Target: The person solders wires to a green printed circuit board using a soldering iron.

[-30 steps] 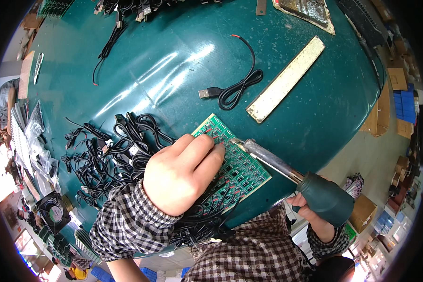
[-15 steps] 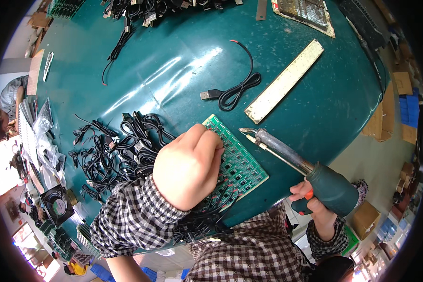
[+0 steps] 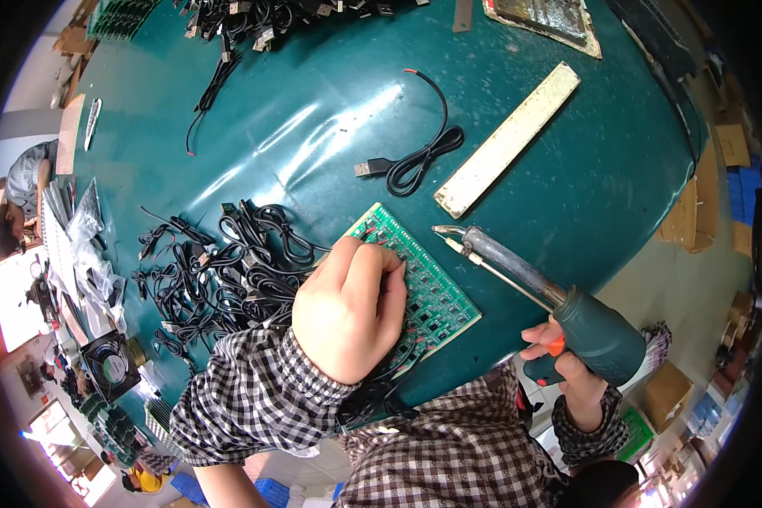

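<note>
A green circuit board (image 3: 432, 298) with rows of small dark parts lies at the table's near edge. My left hand (image 3: 345, 309) rests over its left side, fingers curled and pinched together at the board. What the fingertips hold is hidden beneath them. Red wire ends show on the board beyond the hand and nearer to me. My right hand (image 3: 563, 347) grips a soldering gun (image 3: 601, 334) by its dark green handle, fingers around the orange trigger. The gun's bent metal tip hovers at the board's right, apart from it. Black cables (image 3: 229, 271) are heaped beside my left hand.
A coiled USB cable (image 3: 411, 173) with a bare red end lies beyond the board. To its right is a long pale bar (image 3: 508, 140). More USB cables (image 3: 262, 17) are piled at the far edge. A fan (image 3: 110, 364) stands at the left edge.
My left hand has shifted slightly right and nearer to me over the board, uncovering red wires at its far left corner. The soldering gun has stayed almost where it was.
</note>
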